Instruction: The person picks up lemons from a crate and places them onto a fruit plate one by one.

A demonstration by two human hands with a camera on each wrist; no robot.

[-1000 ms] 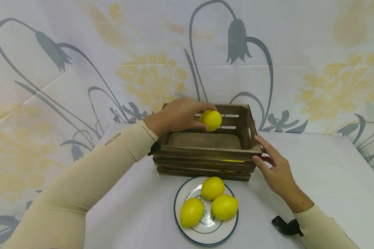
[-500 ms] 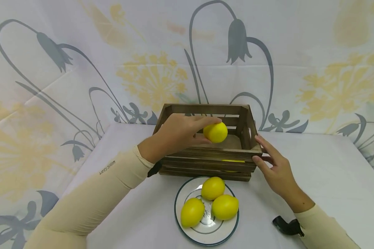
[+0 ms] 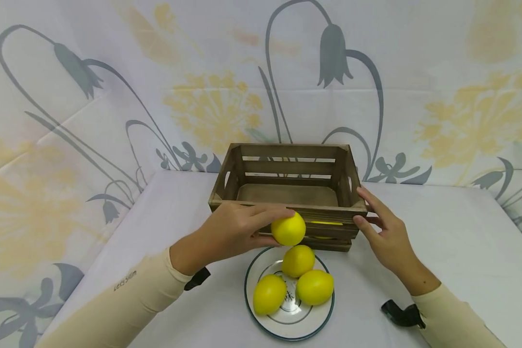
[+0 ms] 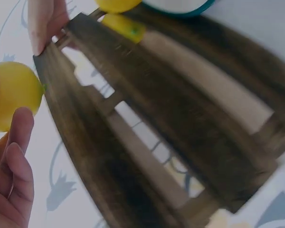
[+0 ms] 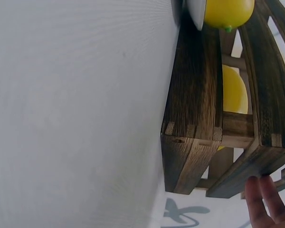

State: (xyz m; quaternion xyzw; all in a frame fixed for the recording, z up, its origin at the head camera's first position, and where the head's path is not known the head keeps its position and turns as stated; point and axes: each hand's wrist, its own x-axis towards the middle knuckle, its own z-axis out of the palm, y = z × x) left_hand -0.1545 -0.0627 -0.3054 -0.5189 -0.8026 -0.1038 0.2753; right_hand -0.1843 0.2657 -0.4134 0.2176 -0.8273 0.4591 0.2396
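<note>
A yellow lemon [image 3: 288, 228] is pinched between the fingers and thumb of my left hand [image 3: 228, 234], in front of the wooden crate's near side and just above the plate's far rim. The left wrist view has the same lemon [image 4: 16, 97] at its left edge. My right hand [image 3: 387, 237] holds the right front corner of the brown slatted wooden crate [image 3: 282, 212], thumb on the front and fingers along the end. Part of another lemon [image 5: 234, 90] shows through the slats inside the crate. Three lemons lie on the white plate [image 3: 291, 333] with a blue rim.
A white cloth [image 3: 470, 241] covers the table, and a flower-patterned cloth [image 3: 226, 48] hangs behind the crate. Black camera mounts sit at both wrists, the right one [image 3: 402, 314] close to the cloth.
My left hand has brought the lemon from over the crate's inside, across its front edge, toward the plate. The right hand stays at the crate's corner.
</note>
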